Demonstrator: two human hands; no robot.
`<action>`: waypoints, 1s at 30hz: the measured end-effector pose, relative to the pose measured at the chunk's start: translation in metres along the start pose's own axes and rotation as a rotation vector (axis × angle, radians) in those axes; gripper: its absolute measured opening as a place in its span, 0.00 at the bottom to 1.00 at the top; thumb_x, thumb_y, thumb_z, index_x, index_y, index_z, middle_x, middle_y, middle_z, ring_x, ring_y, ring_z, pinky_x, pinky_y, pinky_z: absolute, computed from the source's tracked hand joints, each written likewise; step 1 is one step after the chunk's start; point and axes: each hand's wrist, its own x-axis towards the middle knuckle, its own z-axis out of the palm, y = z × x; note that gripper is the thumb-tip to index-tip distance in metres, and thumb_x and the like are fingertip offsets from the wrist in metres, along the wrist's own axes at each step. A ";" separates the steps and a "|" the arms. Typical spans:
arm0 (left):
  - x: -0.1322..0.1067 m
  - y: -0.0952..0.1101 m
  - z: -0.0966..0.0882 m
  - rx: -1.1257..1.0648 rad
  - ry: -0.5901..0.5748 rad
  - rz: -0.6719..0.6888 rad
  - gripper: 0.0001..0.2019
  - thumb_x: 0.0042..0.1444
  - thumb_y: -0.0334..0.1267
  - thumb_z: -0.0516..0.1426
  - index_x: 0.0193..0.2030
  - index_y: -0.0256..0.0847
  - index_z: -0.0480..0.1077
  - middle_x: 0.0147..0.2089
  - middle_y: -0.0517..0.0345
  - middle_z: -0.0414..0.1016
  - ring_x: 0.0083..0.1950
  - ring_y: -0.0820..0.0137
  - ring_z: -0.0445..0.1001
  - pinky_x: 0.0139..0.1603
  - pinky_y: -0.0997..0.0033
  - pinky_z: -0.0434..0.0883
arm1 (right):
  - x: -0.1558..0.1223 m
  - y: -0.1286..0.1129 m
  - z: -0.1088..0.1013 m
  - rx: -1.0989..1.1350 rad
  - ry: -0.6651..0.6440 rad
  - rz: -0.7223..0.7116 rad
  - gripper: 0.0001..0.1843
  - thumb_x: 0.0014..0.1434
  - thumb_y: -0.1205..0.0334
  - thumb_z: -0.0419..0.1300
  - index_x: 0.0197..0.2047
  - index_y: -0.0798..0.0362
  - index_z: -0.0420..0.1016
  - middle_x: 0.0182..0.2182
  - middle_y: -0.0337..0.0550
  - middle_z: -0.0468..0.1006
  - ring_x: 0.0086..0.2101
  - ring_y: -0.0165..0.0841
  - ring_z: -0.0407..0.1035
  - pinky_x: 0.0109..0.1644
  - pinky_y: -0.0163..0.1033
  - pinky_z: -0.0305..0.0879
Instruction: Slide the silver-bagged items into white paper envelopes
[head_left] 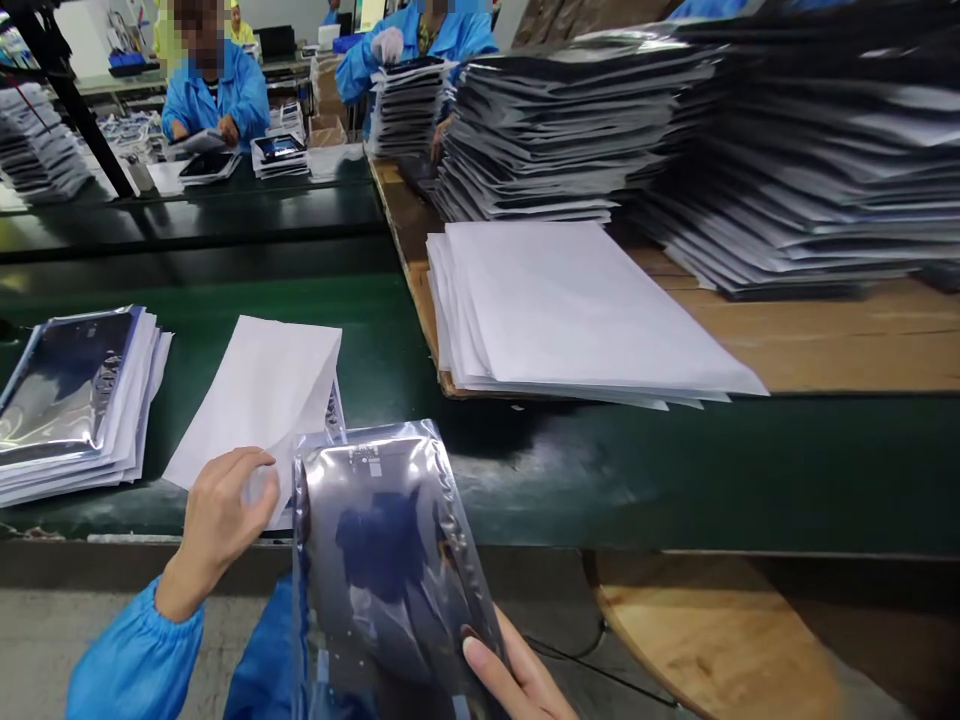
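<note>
My right hand [517, 672] grips the lower right edge of a dark, glossy flat panel in a clear plastic sleeve [382, 540], its thumb on the front face. The panel is tilted up before me, past the table's front edge. To its left, my left hand [225, 515] has thumb and forefinger curled together at the near edge of a white paper sheet [259, 385]. That sheet is bent up on its right side, and a strip of another plastic-wrapped piece shows beneath it. The panel's sleeve overlaps the sheet's right corner in view.
Left on the green table [712, 480] lies a pile of wrapped panels and paper [67, 390]. White sheets [585, 300] overhang a brown board [840, 340], with tall stacks [555, 130] behind. Two co-workers in blue sit across; a round wooden stool [720, 630] stands below right.
</note>
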 end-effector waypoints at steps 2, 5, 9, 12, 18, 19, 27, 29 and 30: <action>0.001 0.009 -0.004 0.090 0.021 -0.012 0.04 0.54 0.38 0.54 0.35 0.41 0.66 0.37 0.55 0.74 0.40 0.64 0.72 0.43 0.65 0.67 | 0.005 -0.009 0.002 -0.001 -0.001 -0.033 0.29 0.53 0.41 0.59 0.56 0.43 0.70 0.57 0.43 0.70 0.60 0.43 0.57 0.64 0.49 0.51; 0.000 0.017 -0.007 0.186 -0.055 0.017 0.07 0.52 0.31 0.50 0.38 0.41 0.65 0.39 0.53 0.72 0.43 0.62 0.71 0.45 0.62 0.67 | 0.017 -0.022 0.007 0.009 0.053 -0.100 0.29 0.54 0.43 0.59 0.57 0.44 0.68 0.56 0.43 0.70 0.60 0.44 0.56 0.65 0.52 0.48; -0.013 0.016 -0.010 0.137 -0.181 0.054 0.25 0.49 0.24 0.45 0.56 0.43 0.59 0.54 0.50 0.68 0.54 0.61 0.67 0.55 0.59 0.64 | 0.042 -0.036 0.016 0.068 0.089 -0.170 0.27 0.53 0.43 0.60 0.54 0.43 0.69 0.53 0.41 0.73 0.57 0.42 0.60 0.64 0.49 0.51; -0.028 0.008 -0.017 0.033 -0.192 -0.088 0.25 0.52 0.29 0.46 0.59 0.42 0.55 0.53 0.49 0.68 0.51 0.62 0.70 0.49 0.62 0.68 | 0.061 -0.042 0.024 0.159 0.083 -0.179 0.23 0.53 0.44 0.60 0.49 0.43 0.70 0.45 0.40 0.77 0.46 0.38 0.70 0.54 0.44 0.65; -0.055 -0.005 -0.029 0.160 -0.193 -0.551 0.12 0.54 0.48 0.50 0.27 0.44 0.61 0.26 0.61 0.67 0.27 0.68 0.68 0.26 0.71 0.61 | 0.077 -0.053 0.043 0.309 0.001 -0.112 0.25 0.51 0.45 0.63 0.50 0.45 0.69 0.38 0.38 0.78 0.32 0.32 0.72 0.35 0.36 0.70; -0.059 -0.005 -0.030 0.162 -0.229 -0.598 0.14 0.55 0.49 0.50 0.25 0.44 0.60 0.24 0.62 0.66 0.25 0.69 0.67 0.25 0.72 0.59 | 0.077 -0.054 0.046 0.302 -0.027 -0.106 0.26 0.51 0.46 0.63 0.51 0.45 0.69 0.40 0.39 0.78 0.35 0.34 0.73 0.37 0.36 0.71; -0.078 0.003 -0.017 0.074 0.070 -0.572 0.12 0.57 0.46 0.51 0.28 0.43 0.65 0.25 0.61 0.68 0.28 0.70 0.67 0.31 0.72 0.61 | 0.040 -0.039 0.025 0.056 -0.084 -0.064 0.27 0.54 0.45 0.60 0.56 0.43 0.68 0.52 0.41 0.74 0.57 0.41 0.61 0.64 0.48 0.52; -0.078 0.005 -0.012 0.074 0.148 -0.549 0.11 0.57 0.44 0.51 0.27 0.43 0.65 0.26 0.60 0.69 0.29 0.70 0.68 0.32 0.71 0.62 | 0.024 -0.031 0.012 0.000 -0.054 -0.018 0.27 0.54 0.45 0.60 0.56 0.42 0.68 0.54 0.41 0.72 0.60 0.43 0.56 0.66 0.50 0.46; -0.078 0.006 -0.010 0.066 0.167 -0.538 0.11 0.57 0.43 0.51 0.27 0.42 0.65 0.26 0.59 0.69 0.29 0.70 0.68 0.33 0.71 0.62 | 0.016 -0.027 0.007 -0.009 -0.047 0.006 0.28 0.53 0.44 0.60 0.56 0.41 0.69 0.55 0.41 0.71 0.61 0.43 0.54 0.67 0.51 0.44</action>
